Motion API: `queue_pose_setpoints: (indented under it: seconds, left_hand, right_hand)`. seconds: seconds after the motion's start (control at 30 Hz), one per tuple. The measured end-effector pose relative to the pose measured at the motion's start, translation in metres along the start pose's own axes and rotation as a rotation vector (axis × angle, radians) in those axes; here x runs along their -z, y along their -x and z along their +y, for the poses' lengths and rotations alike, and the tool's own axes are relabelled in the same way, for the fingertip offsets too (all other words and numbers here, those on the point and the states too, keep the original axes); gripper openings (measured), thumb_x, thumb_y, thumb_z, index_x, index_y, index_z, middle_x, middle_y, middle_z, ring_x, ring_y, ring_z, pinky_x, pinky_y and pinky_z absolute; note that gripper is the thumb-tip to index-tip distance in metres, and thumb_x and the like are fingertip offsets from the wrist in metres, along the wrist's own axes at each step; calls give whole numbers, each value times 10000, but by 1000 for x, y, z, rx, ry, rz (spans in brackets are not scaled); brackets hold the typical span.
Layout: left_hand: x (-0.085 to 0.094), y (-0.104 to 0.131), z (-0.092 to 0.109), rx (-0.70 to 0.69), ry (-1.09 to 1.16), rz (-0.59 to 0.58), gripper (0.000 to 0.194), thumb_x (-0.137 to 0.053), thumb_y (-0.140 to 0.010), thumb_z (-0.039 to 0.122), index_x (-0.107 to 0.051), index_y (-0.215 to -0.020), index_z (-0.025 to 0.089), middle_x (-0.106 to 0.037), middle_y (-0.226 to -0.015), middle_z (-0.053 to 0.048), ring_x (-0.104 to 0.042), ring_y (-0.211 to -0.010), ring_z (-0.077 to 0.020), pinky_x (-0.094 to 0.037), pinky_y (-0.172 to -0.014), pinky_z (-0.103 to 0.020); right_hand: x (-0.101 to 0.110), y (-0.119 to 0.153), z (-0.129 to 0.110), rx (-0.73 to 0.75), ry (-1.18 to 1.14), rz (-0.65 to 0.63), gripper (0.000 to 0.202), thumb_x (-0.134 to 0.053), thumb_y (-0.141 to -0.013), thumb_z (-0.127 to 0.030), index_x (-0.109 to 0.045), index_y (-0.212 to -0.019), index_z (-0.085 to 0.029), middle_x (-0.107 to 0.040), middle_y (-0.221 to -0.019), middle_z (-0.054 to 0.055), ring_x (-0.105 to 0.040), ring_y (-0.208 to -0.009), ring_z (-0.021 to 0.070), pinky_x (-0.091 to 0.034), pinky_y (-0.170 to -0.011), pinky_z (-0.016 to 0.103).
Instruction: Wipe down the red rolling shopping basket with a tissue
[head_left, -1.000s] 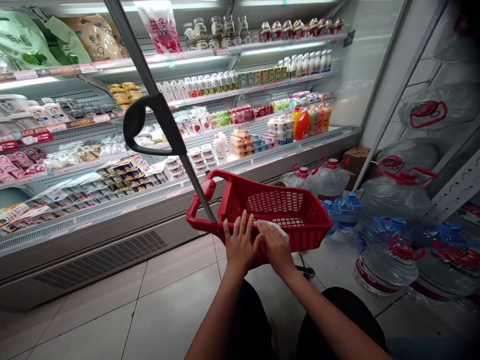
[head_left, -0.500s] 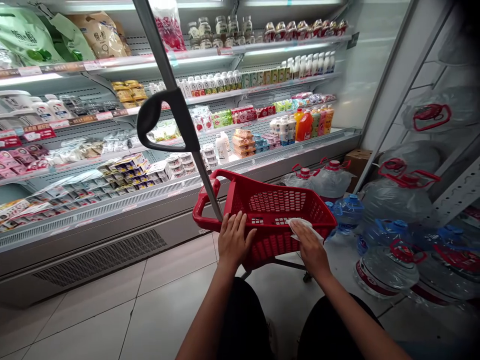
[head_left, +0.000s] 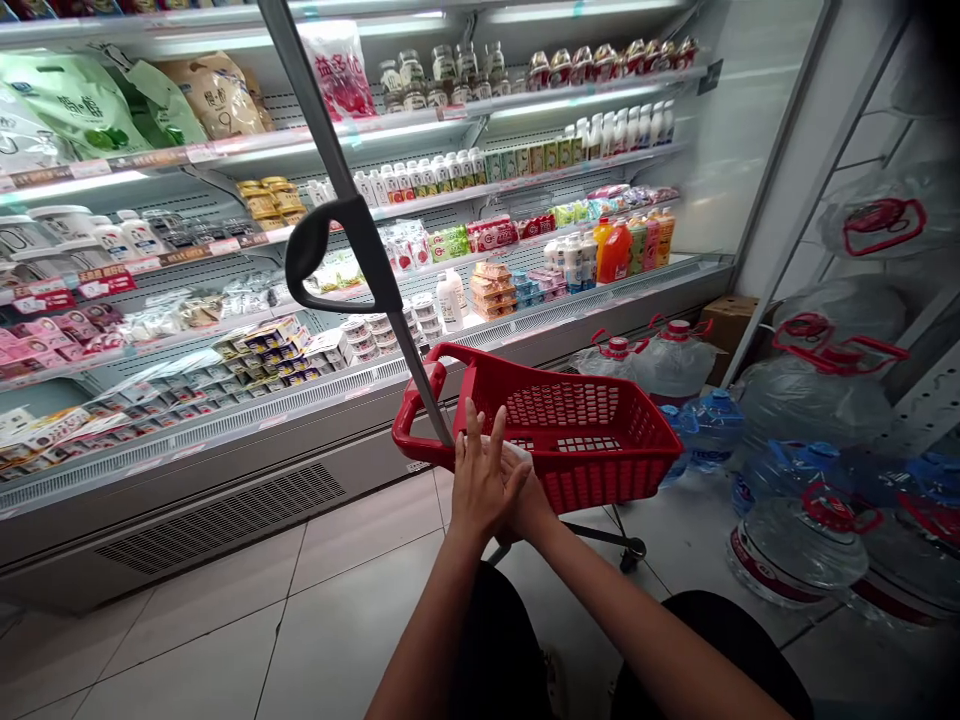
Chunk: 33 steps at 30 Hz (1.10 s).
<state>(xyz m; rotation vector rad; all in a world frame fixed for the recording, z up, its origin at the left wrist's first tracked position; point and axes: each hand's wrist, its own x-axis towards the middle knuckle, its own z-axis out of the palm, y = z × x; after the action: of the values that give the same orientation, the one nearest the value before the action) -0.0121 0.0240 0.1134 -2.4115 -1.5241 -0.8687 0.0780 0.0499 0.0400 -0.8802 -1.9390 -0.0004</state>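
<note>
A red plastic shopping basket cart (head_left: 607, 470) with mesh sides stands in front of my knees. From its left end rises a grey pole with a black loop handle (head_left: 367, 250). My left hand (head_left: 480, 492), fingers spread, is at the basket's near rim by the foot of the pole and overlaps the other hand. Partly hidden behind it, my right hand (head_left: 523, 495) presses a white cloth (head_left: 519, 454) at the same rim. Most of the right fingers are covered, and whether the left palm touches the rim is hidden.
An open refrigerated display (head_left: 225, 440) with yogurt, bottles and bags runs across the back. Large water bottles (head_left: 799, 540) with red handles crowd the floor at the right, beside smaller blue ones (head_left: 705, 425). A cardboard box (head_left: 729, 322) sits behind them.
My right hand has slid left along the near rim with the white cloth, from the basket's right part to my left hand. The left hand's fingers have lifted and spread. The view has shifted slightly.
</note>
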Motion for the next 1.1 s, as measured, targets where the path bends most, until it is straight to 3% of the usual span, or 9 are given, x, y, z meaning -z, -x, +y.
queue_pose_setpoints:
  seconds: [0.27, 0.33, 0.43, 0.53, 0.63, 0.73, 0.9, 1.0, 1.1]
  left_hand:
    - [-18, 7, -11, -11, -83, 22, 801, -459, -1050, 511, -82, -1671, 173, 10, -1741, -195, -160, -1602, -325, -257, -1262, -542]
    - [-23, 7, -7, -9, -87, 27, 818, -477, -1039, 531, -100, -1670, 173, 20, -1741, -189, -162, -1601, -332, -257, -1265, -539]
    - [-29, 7, 0, -11, -70, 20, 833, -489, -1031, 549, -113, -1669, 169, 47, -1739, -189, -194, -1593, -337, -279, -1259, -533]
    - [-31, 7, 4, -29, -73, 9, 811, -463, -1043, 532, -116, -1668, 147, 6, -1740, -188, -169, -1600, -328, -272, -1264, -530]
    - [-31, 8, 1, -49, -95, -5, 758, -394, -1070, 495, -102, -1670, 135, -130, -1737, -158, -202, -1597, -280, -273, -1273, -489]
    - [-33, 10, -5, -96, -140, -37, 729, -391, -1066, 522, -155, -1673, 194, -292, -1702, -96, -289, -1569, -270, -223, -1293, -507]
    - [-43, 14, -9, -78, -225, -11, 689, -459, -1036, 565, -346, -1624, 224, -354, -1675, -83, -345, -1540, -311, -193, -1287, -555]
    - [-46, 16, -8, -79, -244, 4, 686, -464, -1032, 567, -373, -1612, 213, -354, -1675, -89, -361, -1532, -310, -198, -1287, -547]
    - [-45, 16, -6, -79, -226, -2, 699, -443, -1033, 591, -354, -1620, 224, -330, -1687, -86, -359, -1533, -302, -172, -1293, -545]
  right_hand:
    - [72, 75, 69, -127, 250, 1, 664, -329, -971, -22, -405, -1594, -239, -558, -1543, 52, -489, -1449, 208, -393, -1233, 468]
    - [80, 82, 77, -159, 281, 0, 691, -307, -949, 2, -415, -1589, -238, -569, -1532, 51, -492, -1447, 206, -392, -1233, 474]
    - [66, 67, 69, -140, 232, -5, 629, -344, -981, -51, -426, -1581, -225, -577, -1524, 65, -508, -1432, 217, -399, -1227, 479]
    - [30, 39, 47, -83, 133, -31, 560, -423, -1020, -161, -428, -1578, -210, -570, -1529, 88, -517, -1422, 239, -424, -1212, 472]
    - [1, 21, 32, -43, 67, -28, 524, -451, -1030, -213, -465, -1554, -199, -593, -1503, 101, -514, -1420, 252, -425, -1210, 475]
    - [0, 24, 36, -27, 77, -9, 505, -464, -1029, -220, -494, -1532, -185, -602, -1492, 111, -509, -1422, 253, -407, -1222, 468]
    - [50, 67, 80, -69, 232, -16, 567, -373, -1022, -118, -431, -1577, -219, -601, -1499, 73, -533, -1399, 222, -392, -1224, 468]
    - [87, 99, 112, -137, 322, -10, 624, -315, -996, -56, -434, -1577, -249, -611, -1487, 49, -532, -1399, 220, -394, -1215, 484]
    - [106, 115, 130, -213, 381, 24, 621, -313, -990, -62, -454, -1567, -242, -620, -1473, 62, -542, -1391, 238, -407, -1203, 504]
